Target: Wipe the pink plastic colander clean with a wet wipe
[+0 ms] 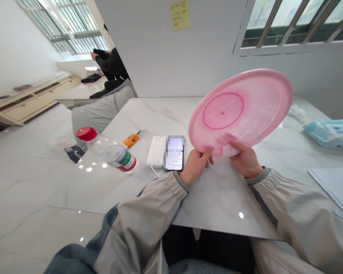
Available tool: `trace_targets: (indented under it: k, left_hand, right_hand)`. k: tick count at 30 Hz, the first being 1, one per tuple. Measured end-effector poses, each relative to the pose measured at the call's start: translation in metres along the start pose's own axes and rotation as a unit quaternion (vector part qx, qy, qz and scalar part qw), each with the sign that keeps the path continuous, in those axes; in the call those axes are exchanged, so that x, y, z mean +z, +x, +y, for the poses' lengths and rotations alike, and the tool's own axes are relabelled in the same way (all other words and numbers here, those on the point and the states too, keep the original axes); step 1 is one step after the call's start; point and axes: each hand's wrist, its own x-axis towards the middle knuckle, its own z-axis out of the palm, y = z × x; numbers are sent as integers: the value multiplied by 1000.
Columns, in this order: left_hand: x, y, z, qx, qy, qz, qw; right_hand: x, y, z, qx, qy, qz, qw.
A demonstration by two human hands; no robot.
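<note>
The left hand (196, 166) and right hand (246, 160) both grip the rim of a pink plastic colander (240, 110), held tilted above the surface, with the right hand also pinching a white cloth (231, 150) against it. On the marble surface (223, 198) lie a smartphone (174, 153) with a blurred screen, a white power bank (156, 151), an orange packet (130, 140), a red-capped water bottle (108, 152) on its side, and a blue packet of wet wipes (331, 133). A yellow sticky note (179, 14) marks the wall beneath which a barred window (294, 26) opens, and a seated person (111, 64) is visible beyond.
</note>
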Motion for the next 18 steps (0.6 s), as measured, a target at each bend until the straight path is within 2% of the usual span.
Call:
trace_targets:
  k: [3, 11, 14, 18]
  left_hand:
    - [1, 0, 0, -10, 8, -24, 1000]
    - [2, 0, -2, -13, -10, -44, 999]
    - [2, -1, -3, -6, -2, -48, 999]
    - [2, -2, -5, -1, 15, -52, 999]
  right_hand:
    - [-3, 3, 1, -16, -3, 33, 999]
    - [-1, 3, 2, -94, 11, 57, 994]
    - [1, 2, 1, -83, 9, 43, 996]
    - [4, 0, -3, -34, 21, -4, 999]
